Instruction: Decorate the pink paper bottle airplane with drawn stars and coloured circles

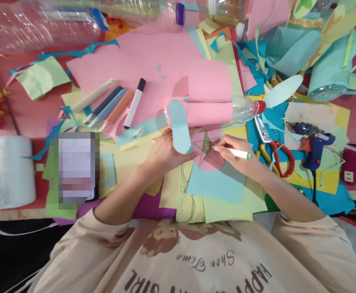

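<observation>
Shirt (202, 248), then starred pink paper (208, 165) beside right hand (239, 163)

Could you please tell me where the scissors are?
In the head view's right half, the scissors lie between the right hand and the glue gun.

The left forearm (124, 193) slants up and inward, bare, to a nearly straight wrist; the right forearm (287, 196) mirrors it from the other side. The left hand (163, 149) lies low, back upward, its thumb (189, 158) stretched away from the fingers, which are partly hidden. The right hand (238, 154) is bent into a writing grip, thumb and forefinger pinched together, the hands near each other but apart.
</observation>
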Demonstrator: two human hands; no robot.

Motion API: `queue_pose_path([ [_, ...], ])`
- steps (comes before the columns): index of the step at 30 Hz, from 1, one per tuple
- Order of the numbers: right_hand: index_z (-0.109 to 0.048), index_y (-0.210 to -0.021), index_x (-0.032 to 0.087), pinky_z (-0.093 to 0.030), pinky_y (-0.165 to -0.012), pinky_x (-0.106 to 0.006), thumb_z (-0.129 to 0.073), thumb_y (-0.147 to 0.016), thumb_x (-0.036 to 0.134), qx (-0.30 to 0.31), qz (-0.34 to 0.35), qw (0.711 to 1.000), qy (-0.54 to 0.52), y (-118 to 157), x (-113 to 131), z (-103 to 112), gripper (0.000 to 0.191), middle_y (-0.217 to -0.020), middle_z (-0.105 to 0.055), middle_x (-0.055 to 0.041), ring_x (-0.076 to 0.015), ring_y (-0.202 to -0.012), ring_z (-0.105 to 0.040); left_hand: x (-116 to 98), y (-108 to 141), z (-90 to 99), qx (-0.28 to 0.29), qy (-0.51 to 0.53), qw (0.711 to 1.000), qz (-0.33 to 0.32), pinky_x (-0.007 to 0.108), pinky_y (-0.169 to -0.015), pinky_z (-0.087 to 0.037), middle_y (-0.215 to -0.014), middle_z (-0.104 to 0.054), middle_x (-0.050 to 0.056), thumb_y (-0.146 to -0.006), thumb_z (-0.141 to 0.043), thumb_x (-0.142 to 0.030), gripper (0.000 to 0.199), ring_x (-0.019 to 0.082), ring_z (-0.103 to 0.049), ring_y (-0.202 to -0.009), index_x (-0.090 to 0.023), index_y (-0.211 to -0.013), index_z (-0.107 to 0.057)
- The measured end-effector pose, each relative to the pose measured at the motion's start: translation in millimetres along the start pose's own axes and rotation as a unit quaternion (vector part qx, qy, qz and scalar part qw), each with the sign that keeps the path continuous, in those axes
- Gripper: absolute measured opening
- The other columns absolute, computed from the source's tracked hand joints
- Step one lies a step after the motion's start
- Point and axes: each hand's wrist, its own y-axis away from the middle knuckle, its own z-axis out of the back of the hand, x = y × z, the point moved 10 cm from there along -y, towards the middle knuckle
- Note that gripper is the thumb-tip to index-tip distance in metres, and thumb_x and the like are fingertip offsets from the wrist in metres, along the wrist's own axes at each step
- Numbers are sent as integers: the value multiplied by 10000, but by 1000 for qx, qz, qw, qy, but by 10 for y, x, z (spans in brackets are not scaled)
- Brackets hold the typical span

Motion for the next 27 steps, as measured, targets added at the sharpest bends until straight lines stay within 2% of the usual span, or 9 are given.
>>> queue_pose_path([
  [2, -472, -705, 199, -307, -524, -233, -517, -898, 244, -12, 2, 1000, 3, -4, -2, 28, 203, -631, -459, 40, -92, -565, -398, 6, -1, -7, 3, -3, 1000, 3, 330, -881, -449, -844, -622, 5, -793, -661, -352, 640, 223, -555, -947, -282, -1398, -467],
  [6, -481, -698, 194, -313, -517, -226, -526, -883, 210, 13, -7, 1000, -6, -11, -19, -21, 190, -631, -486, 40, -89, -569, -422, 1, 0, 1, -2, -6, 1000, -2, 325, -867, -446, -854, -620, 5, -798, -654, -358, 636, 221, -553, -941, -290, -1401, -461],
  [10, -473, -720, 197, -304, -509, -221, -525, -892, 217, -11, 14, 1000, 9, -12, 20, 22, 181, -622, -458, 49, -83, -551, -396, 13, -4, -7, 0, -5, 1000, 4, 326, -874, -448, -842, -625, 4, -790, -666, -357, 641, 226, -557, -959, -290, -1396, -468],
  [14, -462, -706, 198, -325, -524, -221, -524, -881, 181, 11, 19, 1000, 22, -9, 29, -34, 186, -635, -470, 40, -89, -570, -416, 12, -3, -6, -1, -8, 1000, 3, 333, -873, -452, -864, -635, 11, -791, -660, -364, 637, 239, -553, -987, -279, -1395, -473],
  [18, -447, -760, 199, -354, -576, -240, -497, -908, 216, -6, 45, 997, 55, 6, 97, -20, 157, -694, -467, 24, -97, -606, -431, 10, 4, -5, -6, -7, 1000, -5, 334, -888, -453, -887, -649, 15, -801, -649, -366, 607, 236, -559, -998, -270, -1379, -493],
  [23, -412, -745, 209, -340, -563, -242, -458, -936, 233, 36, 58, 997, 46, 37, 126, -118, 198, -669, -440, 30, -94, -587, -408, 1, 5, 1, -15, -9, 1000, -11, 346, -915, -452, -953, -662, 20, -810, -638, -376, 594, 248, -546, -1061, -274, -1377, -492],
  [27, -438, -771, 205, -365, -601, -268, -465, -900, 187, 1, 59, 994, 87, 29, 130, -84, 133, -729, -464, 3, -109, -634, -439, -5, -4, -10, -6, -9, 1000, -8, 345, -929, -454, -923, -662, 11, -803, -646, -359, 611, 241, -561, -1047, -273, -1386, -485],
])
